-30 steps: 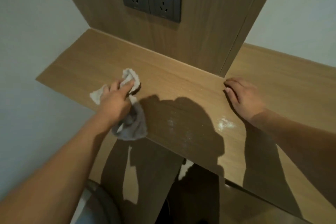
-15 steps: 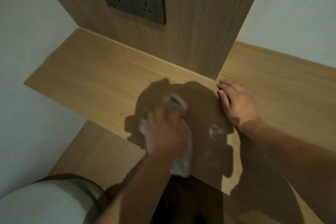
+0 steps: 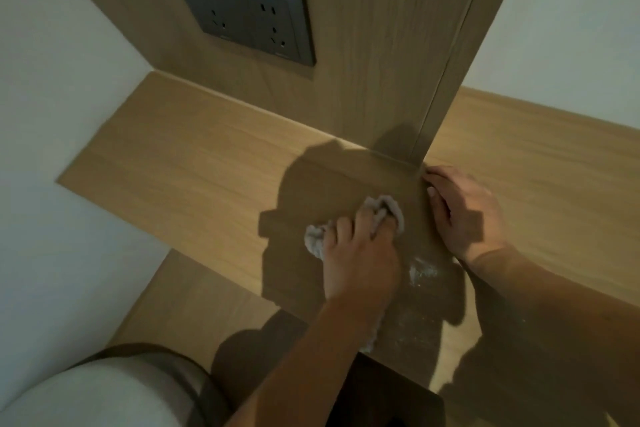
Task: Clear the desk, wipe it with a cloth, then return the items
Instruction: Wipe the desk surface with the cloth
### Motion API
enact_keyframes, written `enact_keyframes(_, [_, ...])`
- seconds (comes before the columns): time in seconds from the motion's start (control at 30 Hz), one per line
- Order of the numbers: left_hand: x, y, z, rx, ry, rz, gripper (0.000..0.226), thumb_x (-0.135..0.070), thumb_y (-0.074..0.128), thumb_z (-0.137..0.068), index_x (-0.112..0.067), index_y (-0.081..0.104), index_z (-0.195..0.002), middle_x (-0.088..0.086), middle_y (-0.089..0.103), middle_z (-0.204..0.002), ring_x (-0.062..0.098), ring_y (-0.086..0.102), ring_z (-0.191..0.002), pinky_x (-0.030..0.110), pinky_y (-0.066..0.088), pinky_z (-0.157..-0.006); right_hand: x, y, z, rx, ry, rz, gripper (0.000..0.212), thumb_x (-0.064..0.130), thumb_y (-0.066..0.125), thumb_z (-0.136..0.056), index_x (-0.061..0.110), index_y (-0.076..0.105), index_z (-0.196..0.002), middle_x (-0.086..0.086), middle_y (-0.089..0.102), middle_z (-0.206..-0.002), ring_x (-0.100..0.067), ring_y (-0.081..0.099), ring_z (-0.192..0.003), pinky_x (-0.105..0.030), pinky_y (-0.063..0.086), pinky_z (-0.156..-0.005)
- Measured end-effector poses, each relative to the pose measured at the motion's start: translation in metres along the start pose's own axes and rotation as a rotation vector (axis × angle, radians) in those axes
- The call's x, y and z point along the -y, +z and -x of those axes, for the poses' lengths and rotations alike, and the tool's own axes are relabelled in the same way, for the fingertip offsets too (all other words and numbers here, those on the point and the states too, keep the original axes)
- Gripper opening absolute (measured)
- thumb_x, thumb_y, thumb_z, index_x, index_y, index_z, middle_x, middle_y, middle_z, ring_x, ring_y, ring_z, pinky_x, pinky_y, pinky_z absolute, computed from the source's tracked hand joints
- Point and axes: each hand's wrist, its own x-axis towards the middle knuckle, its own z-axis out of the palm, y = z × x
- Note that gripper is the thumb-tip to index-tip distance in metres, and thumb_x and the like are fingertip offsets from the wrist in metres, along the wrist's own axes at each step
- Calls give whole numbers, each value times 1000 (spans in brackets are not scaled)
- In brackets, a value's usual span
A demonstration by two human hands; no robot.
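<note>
I see left hand (image 3: 360, 253) fingers curled, bunching grey cloth (image 3: 388, 210) on desk (image 3: 194, 170), 9 o'clock of right hand (image 3: 464, 215), resting flat. Cloth: soft, light, limp; judge best gripped mid-wad. White residue (image 3: 420, 272) at cloth's 5 o'clock.

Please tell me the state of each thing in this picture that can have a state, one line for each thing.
cloth: crumpled, lying on the desk, gripped by the left hand.
left hand: fingers curled round the cloth, pressing it down.
right hand: flat on the desk, holding nothing.
desk: whitish smear near the front edge, not wiped off.
wall sockets: nothing plugged in.
</note>
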Motion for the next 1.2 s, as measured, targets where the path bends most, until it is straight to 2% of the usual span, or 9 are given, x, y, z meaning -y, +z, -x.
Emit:
enact_keyframes(0.1, [42,-16,-20,-48,67,-6,40,-33,44,-84,-27,68,-115,9,59,-113,35,57,-94,46,48,-78,4,-2,1,-3,-24,3,38,28,41,-102,9,63,-126,-8,62,-128,-30,57,-116,-44,47,-98])
enact_keyframes(0.23, [153,-41,-98,-239,-526,-39,51,-36,32,-94,-20,58,-135,21,49,-134,44,46,-118,49,38,-97,3,3,1,-54,-20,39,37,26,44,-101,7,66,-122,-9,64,-125,-29,58,-114,-38,45,-100])
enact_keyframes(0.33, [169,-31,-141,-169,-708,-112,41,-31,41,-98,-23,58,-134,16,45,-139,42,42,-120,51,29,-103,1,7,3,-120,-15,28,34,25,45,-101,7,69,-118,-7,64,-124,-28,60,-110,-41,49,-97])
enact_keyframes(0.47, [91,1,-130,-201,-411,-213,27,-34,62,-82,-24,70,-105,7,62,-113,35,55,-95,43,31,-86,0,7,1,-110,-19,31,36,24,44,-101,5,68,-121,-10,63,-125,-30,60,-111,-43,49,-97])
enact_keyframes(0.7, [38,-18,-76,28,212,-86,48,-35,33,-85,-24,69,-115,6,60,-123,35,52,-97,48,42,-85,0,2,2,-31,-2,47,41,24,39,-101,0,61,-126,-17,62,-127,-37,57,-117,-46,48,-99])
enact_keyframes(0.77, [84,-38,-80,-84,79,-65,50,-35,34,-84,-21,70,-118,13,61,-120,38,54,-96,48,45,-81,5,1,1,-28,-1,54,40,23,39,-101,2,62,-125,-17,63,-125,-38,59,-112,-46,49,-95])
enact_keyframes(0.87, [175,-58,-69,-78,-361,-99,62,-39,30,-87,-20,56,-141,23,49,-138,45,46,-118,51,37,-99,8,1,1,-20,61,66,39,27,40,-101,8,62,-127,-11,62,-128,-34,58,-113,-41,46,-97])
enact_keyframes(0.97, [187,-38,-44,-101,-557,-96,63,-41,31,-91,-19,46,-148,25,46,-143,46,40,-126,54,30,-107,7,2,1,-20,66,72,38,27,41,-101,10,62,-128,-9,63,-128,-31,57,-115,-38,44,-100])
enact_keyframes(1.2, [-9,8,41,7,-84,-6,47,-42,39,-93,-29,49,-136,6,46,-141,33,43,-126,54,44,-98,10,-4,0,25,48,54,41,27,37,-101,7,63,-125,-11,62,-131,-31,54,-122,-42,43,-102])
